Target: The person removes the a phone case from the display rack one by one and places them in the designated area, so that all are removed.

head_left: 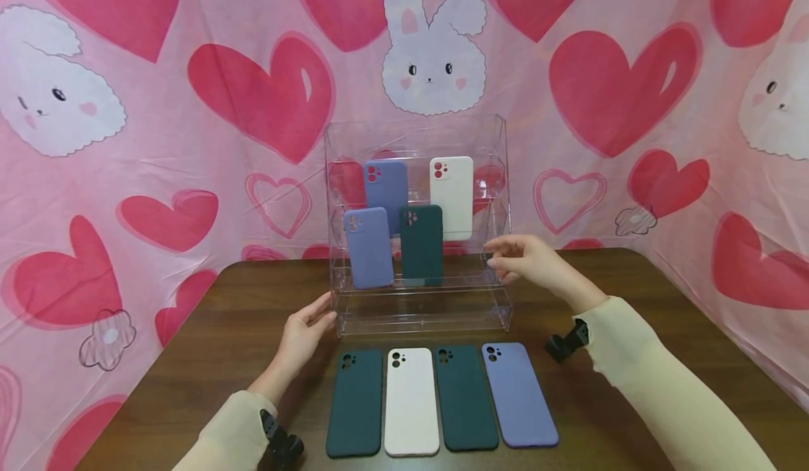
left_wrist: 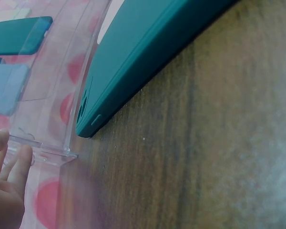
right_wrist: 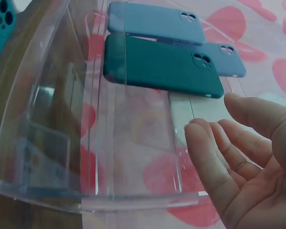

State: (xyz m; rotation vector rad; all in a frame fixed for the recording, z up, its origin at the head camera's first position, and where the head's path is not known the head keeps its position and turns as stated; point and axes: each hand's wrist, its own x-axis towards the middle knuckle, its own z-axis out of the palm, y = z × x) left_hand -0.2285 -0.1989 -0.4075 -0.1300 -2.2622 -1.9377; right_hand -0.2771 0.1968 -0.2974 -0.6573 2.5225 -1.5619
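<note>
Your left hand (head_left: 300,337) rests nearly straight fingers against the clear stand (head_left: 423,311), low on its left side, probably to steady it. Its tiers hold a near lavender case (head_left: 369,250), far blue case (head_left: 387,187), near green case (head_left: 421,243) and far white case (head_left: 456,194) (staggered, so each shows). Four flat cases (head_left: 412,402) line the near table (head_left: 246,316), seemingly for easy reach. Your right hand (head_left: 527,259), spread and empty, hovers by the right edge.

behind the left hand (head_left: 305,332), a plain cream left sleeve (head_left: 229,430) bears a black, rounded left wrist camera (head_left: 284,444); behind the right hand (head_left: 529,263), a cream right sleeve (head_left: 660,376) and black right wrist camera (head_left: 562,345) match.
</note>
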